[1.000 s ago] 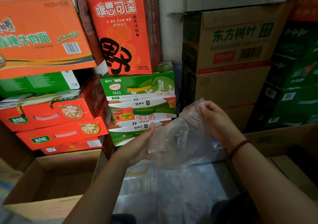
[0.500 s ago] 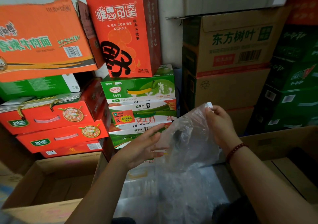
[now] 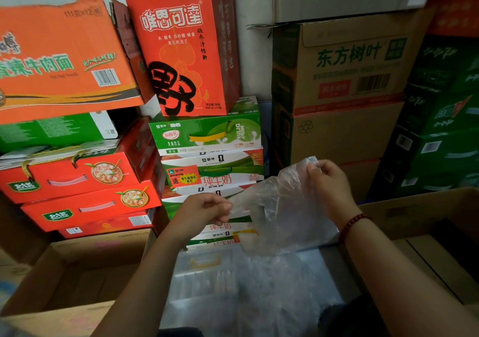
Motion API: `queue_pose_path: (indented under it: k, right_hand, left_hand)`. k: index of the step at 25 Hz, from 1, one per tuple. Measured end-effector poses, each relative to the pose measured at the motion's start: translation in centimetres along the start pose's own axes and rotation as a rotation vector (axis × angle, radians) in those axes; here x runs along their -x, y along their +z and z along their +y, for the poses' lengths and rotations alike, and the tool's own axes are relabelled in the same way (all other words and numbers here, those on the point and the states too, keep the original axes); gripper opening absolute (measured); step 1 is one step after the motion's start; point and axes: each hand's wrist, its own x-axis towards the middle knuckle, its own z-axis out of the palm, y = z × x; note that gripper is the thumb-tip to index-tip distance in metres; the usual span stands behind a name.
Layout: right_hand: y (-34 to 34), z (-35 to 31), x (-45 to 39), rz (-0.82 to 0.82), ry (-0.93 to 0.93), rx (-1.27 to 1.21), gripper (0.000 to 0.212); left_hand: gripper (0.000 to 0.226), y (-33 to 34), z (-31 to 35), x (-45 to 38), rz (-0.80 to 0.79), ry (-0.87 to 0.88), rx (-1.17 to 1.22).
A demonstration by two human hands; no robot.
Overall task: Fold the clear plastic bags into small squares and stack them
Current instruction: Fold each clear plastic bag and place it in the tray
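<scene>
Up in the air, a clear plastic bag (image 3: 282, 207) hangs stretched between both hands. Left hand (image 3: 204, 211) has its grip closed on the bag's left edge, fingers curled round it. Right hand (image 3: 329, 181) pinches the upper corner higher up, a red bead bracelet (image 3: 352, 225) on its wrist. More clear plastic (image 3: 259, 285) lies below, between open cardboard boxes (image 3: 77, 272).

Tall red carton (image 3: 181, 49): "唯思可達" in white, large black "野", small "330mL×15". Brown carton (image 3: 347, 62): green "东方树叶". Orange carton (image 3: 59, 59): "辣牛肉面", "111克×12"; green milk carton (image 3: 207, 132): "Milky Drink", "250mL×20"; white-green carton (image 3: 212, 171) beneath: "纯牛奶", "6.4".
</scene>
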Motion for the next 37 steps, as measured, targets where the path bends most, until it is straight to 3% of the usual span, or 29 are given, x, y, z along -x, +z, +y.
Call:
queue_pose_path:
  k: [3, 6, 13, 19, 24, 27, 34, 37]
  right_hand:
    - [-0.4, 0.0, -0.3, 0.006, -0.033, 0.052, 0.017]
    - [-0.9, -0.2, -0.4, 0.063, 0.0, 0.047, 0.016]
    - [-1.0, -0.4, -0.1, 0.021, 0.061, 0.033, 0.018]
    - [-0.8, -0.6, 0.1, -0.014, 0.14, -0.015, 0.017]
    - [-0.3, -0.9, 0.8, -0.096, 0.129, -0.003, 0.019]
    - [-0.1, -1.0, 0.8, -0.038, 0.131, -0.039, 0.019]
    - [0.4, -0.6, 0.6, 0.06, 0.046, -0.027, 0.025]
    - [0.7, -0.7, 0.6, 0.028, 0.052, -0.043, 0.026]
  left_hand:
    - [0.017, -1.0, -0.3, 0.5, -0.082, 0.031, -0.279]
    - [0.033, -1.6, -0.6, 0.8, 0.012, 0.058, -0.391]
    - [0.017, -2.0, -0.3, 0.3, 0.159, 0.077, 0.022]
    - [0.008, -2.1, -0.3, -0.2, 0.243, -0.028, 0.421]
    - [0.02, -1.6, -0.3, -0.8, 0.296, -0.056, 0.722]
    - [0.028, -1.6, -0.4, -0.9, 0.373, -0.046, 0.719]
    - [0.024, -1.5, -0.8, -1.0, 0.515, 0.002, 0.506]
    - [0.024, -1.6, -1.1, -1.2, 0.519, -0.005, 0.476]
